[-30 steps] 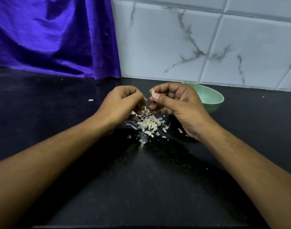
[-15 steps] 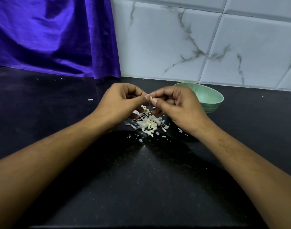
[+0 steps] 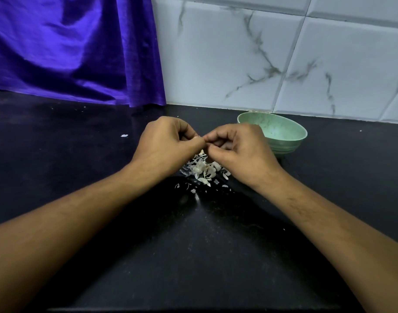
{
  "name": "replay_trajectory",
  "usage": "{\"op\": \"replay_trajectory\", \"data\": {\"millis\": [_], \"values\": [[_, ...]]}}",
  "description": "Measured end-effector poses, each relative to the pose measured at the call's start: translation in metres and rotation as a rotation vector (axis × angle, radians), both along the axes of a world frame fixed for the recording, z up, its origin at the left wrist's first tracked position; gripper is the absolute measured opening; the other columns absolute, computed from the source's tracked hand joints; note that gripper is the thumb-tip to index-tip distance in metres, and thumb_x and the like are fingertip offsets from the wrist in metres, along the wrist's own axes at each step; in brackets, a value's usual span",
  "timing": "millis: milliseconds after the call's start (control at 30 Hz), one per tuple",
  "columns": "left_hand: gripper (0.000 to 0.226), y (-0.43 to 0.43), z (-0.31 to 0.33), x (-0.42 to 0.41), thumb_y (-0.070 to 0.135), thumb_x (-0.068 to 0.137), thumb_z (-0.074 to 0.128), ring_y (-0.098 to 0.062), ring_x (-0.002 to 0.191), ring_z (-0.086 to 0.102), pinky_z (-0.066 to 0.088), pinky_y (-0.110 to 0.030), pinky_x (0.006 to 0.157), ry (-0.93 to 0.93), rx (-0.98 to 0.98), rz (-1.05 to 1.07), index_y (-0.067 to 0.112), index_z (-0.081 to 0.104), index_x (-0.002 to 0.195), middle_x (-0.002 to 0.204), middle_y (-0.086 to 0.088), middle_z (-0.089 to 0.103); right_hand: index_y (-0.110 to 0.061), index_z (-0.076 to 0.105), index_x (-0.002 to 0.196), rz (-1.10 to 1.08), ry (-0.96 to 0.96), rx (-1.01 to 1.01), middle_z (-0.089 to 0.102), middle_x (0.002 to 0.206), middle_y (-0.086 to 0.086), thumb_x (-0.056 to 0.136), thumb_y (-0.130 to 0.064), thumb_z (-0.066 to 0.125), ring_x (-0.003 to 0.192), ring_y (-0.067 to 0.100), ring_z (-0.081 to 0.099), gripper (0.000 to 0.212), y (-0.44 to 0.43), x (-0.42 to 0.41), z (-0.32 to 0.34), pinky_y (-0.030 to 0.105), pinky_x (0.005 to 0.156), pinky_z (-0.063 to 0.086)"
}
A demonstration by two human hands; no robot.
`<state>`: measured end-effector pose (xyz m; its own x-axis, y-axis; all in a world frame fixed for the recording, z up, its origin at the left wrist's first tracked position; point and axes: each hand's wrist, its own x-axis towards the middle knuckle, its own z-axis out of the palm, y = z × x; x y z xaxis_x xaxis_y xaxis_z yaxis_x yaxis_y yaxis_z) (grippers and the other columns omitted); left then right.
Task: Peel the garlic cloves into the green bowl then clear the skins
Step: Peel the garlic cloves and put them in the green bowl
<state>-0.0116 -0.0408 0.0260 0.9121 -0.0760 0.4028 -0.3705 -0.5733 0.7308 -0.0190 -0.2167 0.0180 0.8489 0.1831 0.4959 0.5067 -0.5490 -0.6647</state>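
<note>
Evidently the step in hand is the peeling itself. The left hand and right hand meet at their fingertips above the middle of the tabletop, fingers curled and thumbs pressed in. Both pinch one small thing between them. Going by the task it is a clove, though it is hidden behind the fingers. Directly below the hands lies a loose heap of pale skins, with a few flecks scattered on its near side and one stray scrap well off to the left. The green bowl stands just right of the right hand, close to the tiled wall. Its floor is out of sight, so how many cloves it holds cannot be told. A purple cloth hangs at the far left.

To do this well, one hand should hold the clove firm while the other works a nail under a loose edge of skin and draws it away in strips. Staying over the heap lets the strips fall in one place and makes the later clearing quicker. Squeezing hard would likely bruise the clove or let it slip out. Once bare, it has only a short way right to the bowl, and no skin should ride along with it.
</note>
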Motion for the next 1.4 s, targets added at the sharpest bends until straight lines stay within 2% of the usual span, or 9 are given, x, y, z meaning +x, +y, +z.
{"op": "replay_trajectory", "data": {"millis": [133,233,300,433,600,700,767,1067,1400], "values": [[0.017,0.000,0.001,0.003,0.030,0.070,0.068,-0.032,0.073,0.076,0.065,-0.055,0.073,0.192,-0.260,-0.111,0.016,0.075,0.068,0.071,-0.009,0.076,-0.010,0.077,0.092,0.041,0.044,0.175,0.073,0.075,0.016,0.088,0.000,0.072,0.062,0.021,0.063,0.012,0.002,0.002,0.000,0.034,0.062,0.050],[0.017,0.001,-0.003,0.005,0.031,0.074,0.063,-0.039,0.079,0.075,0.064,-0.059,0.074,0.231,-0.265,-0.149,0.017,0.072,0.069,0.074,-0.009,0.075,-0.006,0.074,0.093,0.093,0.087,0.342,0.072,0.080,0.022,0.092,-0.001,0.072,0.070,0.024,0.065,0.005,0.003,0.003,0.002,0.033,0.064,0.053],[0.016,0.002,-0.005,0.007,0.023,0.084,0.060,-0.034,0.076,0.074,0.065,-0.054,0.071,0.228,-0.241,-0.155,0.014,0.069,0.074,0.072,-0.005,0.073,-0.003,0.072,0.097,0.114,0.133,0.473,0.073,0.081,0.015,0.093,0.000,0.070,0.074,0.022,0.070,0.005,0.001,0.002,0.005,0.024,0.063,0.057],[0.023,0.003,-0.003,0.008,0.015,0.097,0.049,-0.022,0.070,0.067,0.063,-0.045,0.065,0.205,-0.248,-0.164,0.000,0.063,0.087,0.072,-0.006,0.066,-0.001,0.069,0.108,0.170,0.228,0.609,0.074,0.085,0.012,0.097,-0.001,0.066,0.074,0.024,0.072,0.012,-0.006,0.002,0.011,0.036,0.072,0.064],[0.033,0.007,-0.003,0.009,0.029,0.103,0.059,-0.026,0.071,0.074,0.064,-0.051,0.066,0.103,-0.129,-0.173,0.009,0.066,0.077,0.074,-0.006,0.073,-0.004,0.070,0.113,0.208,0.299,0.643,0.072,0.088,0.009,0.099,-0.002,0.062,0.077,0.023,0.072,0.017,-0.006,0.002,0.010,0.038,0.073,0.063],[0.031,0.009,-0.004,0.011,0.037,0.097,0.071,-0.023,0.066,0.074,0.063,-0.038,0.059,0.053,-0.078,-0.155,0.017,0.071,0.074,0.071,-0.006,0.073,-0.002,0.069,0.114,0.214,0.320,0.659,0.072,0.088,0.010,0.096,-0.003,0.066,0.077,0.023,0.073,0.018,-0.007,0.002,0.010,0.037,0.075,0.064],[0.020,0.009,-0.003,0.011,0.034,0.093,0.077,-0.018,0.063,0.072,0.059,-0.030,0.056,0.062,-0.093,-0.148,0.018,0.076,0.079,0.072,-0.005,0.075,-0.001,0.068,0.114,0.204,0.305,0.630,0.072,0.088,0.013,0.095,0.000,0.067,0.075,0.022,0.073,0.019,-0.007,0.001,0.010,0.037,0.073,0.064],[0.014,0.008,-0.003,0.013,0.010,0.086,0.082,-0.020,0.072,0.066,0.061,-0.041,0.065,0.164,-0.330,-0.253,0.010,0.071,0.094,0.082,-0.011,0.069,0.003,0.069,0.109,0.168,0.251,0.514,0.075,0.086,0.020,0.088,0.005,0.074,0.074,0.023,0.075,0.022,-0.008,0.003,0.008,0.036,0.071,0.064],[0.020,0.004,0.000,0.009,0.016,0.089,0.078,-0.012,0.072,0.067,0.060,-0.027,0.058,0.273,-0.484,-0.281,0.000,0.076,0.099,0.085,-0.008,0.073,-0.002,0.071,0.101,0.134,0.184,0.376,0.076,0.087,0.022,0.089,0.002,0.075,0.077,0.030,0.077,0.014,-0.007,0.005,0.005,0.064,0.081,0.059]]}}
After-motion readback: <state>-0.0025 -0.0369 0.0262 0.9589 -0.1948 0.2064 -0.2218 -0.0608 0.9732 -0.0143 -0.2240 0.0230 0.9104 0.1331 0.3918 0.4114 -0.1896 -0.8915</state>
